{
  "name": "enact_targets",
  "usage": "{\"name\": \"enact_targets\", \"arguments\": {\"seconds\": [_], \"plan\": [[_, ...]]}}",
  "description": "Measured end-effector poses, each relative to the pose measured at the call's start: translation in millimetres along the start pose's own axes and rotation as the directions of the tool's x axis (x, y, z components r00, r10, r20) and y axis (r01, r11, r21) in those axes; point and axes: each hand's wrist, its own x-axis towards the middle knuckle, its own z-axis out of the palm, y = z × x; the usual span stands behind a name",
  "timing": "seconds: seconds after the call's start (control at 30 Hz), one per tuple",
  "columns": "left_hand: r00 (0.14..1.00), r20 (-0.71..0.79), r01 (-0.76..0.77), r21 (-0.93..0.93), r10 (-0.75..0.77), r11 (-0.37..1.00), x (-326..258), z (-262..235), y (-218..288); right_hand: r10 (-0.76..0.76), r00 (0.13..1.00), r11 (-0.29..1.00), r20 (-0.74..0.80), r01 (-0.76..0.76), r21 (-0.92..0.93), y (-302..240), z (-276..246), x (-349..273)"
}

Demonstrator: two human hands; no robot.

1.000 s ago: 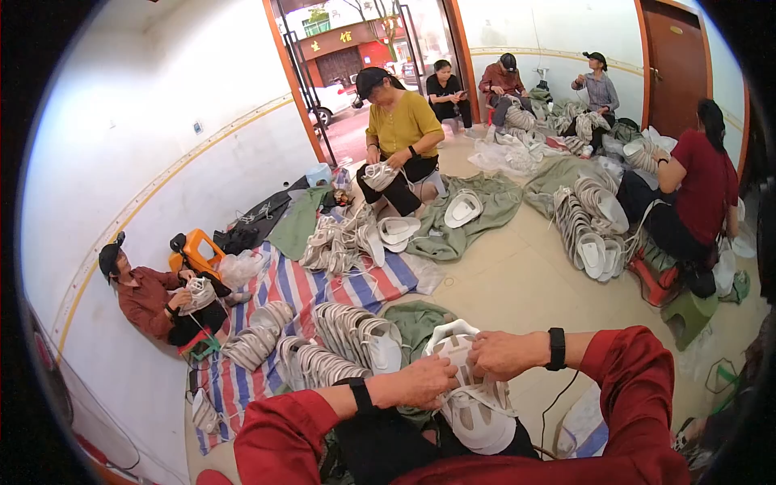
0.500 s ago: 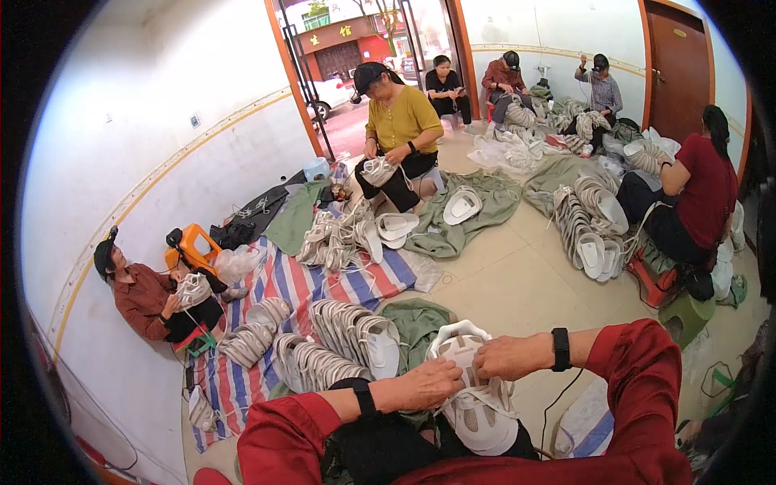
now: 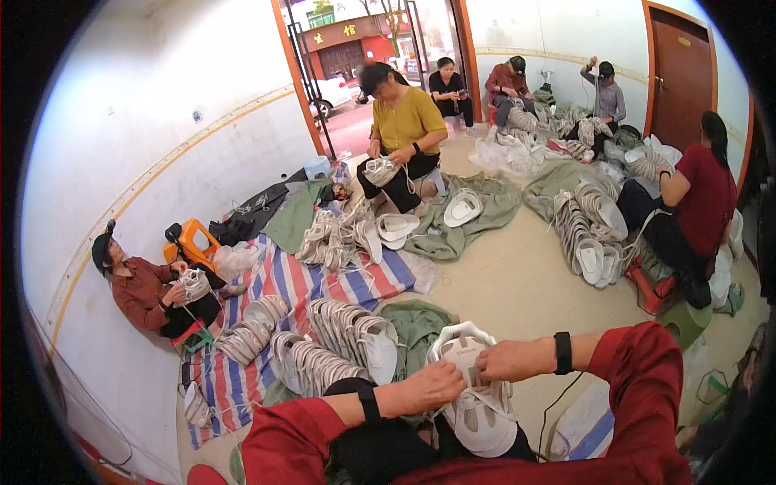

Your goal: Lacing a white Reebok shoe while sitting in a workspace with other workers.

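Observation:
A pale beige and white shoe upper (image 3: 478, 432) rests on my lap, toe toward me, with a white lace (image 3: 486, 394) across its front. My left hand (image 3: 436, 386) is closed in a pinch at the upper's left side, beside the lacing; its fingertips appear to be on the lace. From the other side my right hand (image 3: 508, 360) is closed on the upper's edge near the tongue. What lies under its fingertips is partly hidden.
Nested rows of shoe uppers (image 3: 323, 368) lie left of my knees on a striped sheet (image 3: 283, 283), beside green cloth (image 3: 416, 319). A person in yellow (image 3: 410, 121) sits ahead, another (image 3: 149, 291) at the left, one in red (image 3: 695, 190) at the right. A dark cable (image 3: 558, 398) hangs near my right forearm.
My left hand has shifted slightly, and its fingers are drawn in a little more. My right hand stays almost in place at the upper. The whole view has moved slightly.

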Motion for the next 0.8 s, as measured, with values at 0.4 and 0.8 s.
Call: {"name": "enact_targets", "arguments": {"seconds": [0.4,0.8], "plan": [[0.998,-0.013,0.053,-0.017,-0.053,0.998,-3,1,4,-0.030,1.000,0.997,-0.004,0.030,0.076,3,-5,0],[0.994,-0.059,0.090,-0.042,-0.092,0.995,-13,8,3,-0.116,0.992,0.992,0.053,0.113,0.049,8,-10,13]]}}
